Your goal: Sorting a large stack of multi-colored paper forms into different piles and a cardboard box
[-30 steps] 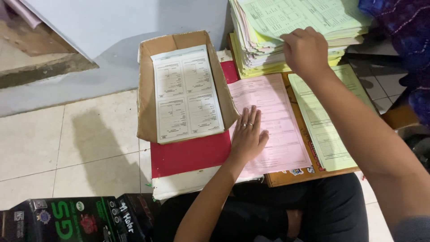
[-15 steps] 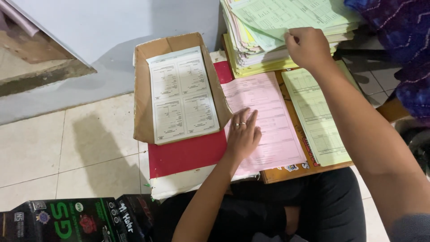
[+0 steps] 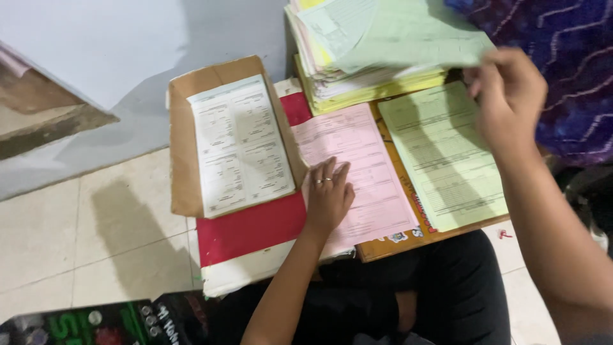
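Nearest the viewer, the left hand [image 3: 327,198] lies flat and open, fingers spread, pressing on the pink sheet [image 3: 357,172] that rests on a wooden board [image 3: 408,239] across the lap; a ring shows on one finger. Its weight falls only on the sheet's left edge, so the far side is free and could slide or curl if the board tips. Just beside it, a red folder [image 3: 252,227] carries a shallow cardboard box [image 3: 182,153] with a white printed form [image 3: 239,144] inside; the box overhangs the folder and a nudge from the left wrist could shift it. To the right a green sheet [image 3: 440,153] lies loose on the board, close to its edge, and could slip off. Farther off, the right hand [image 3: 507,102] pinches the corner of a lifted green page [image 3: 408,41] between thumb and fingers, pulling it up off a tall stack of papers [image 3: 364,83]. The grip is at one corner only, so the page could tear, or it could drag neighbouring sheets with it and disorder the stack.
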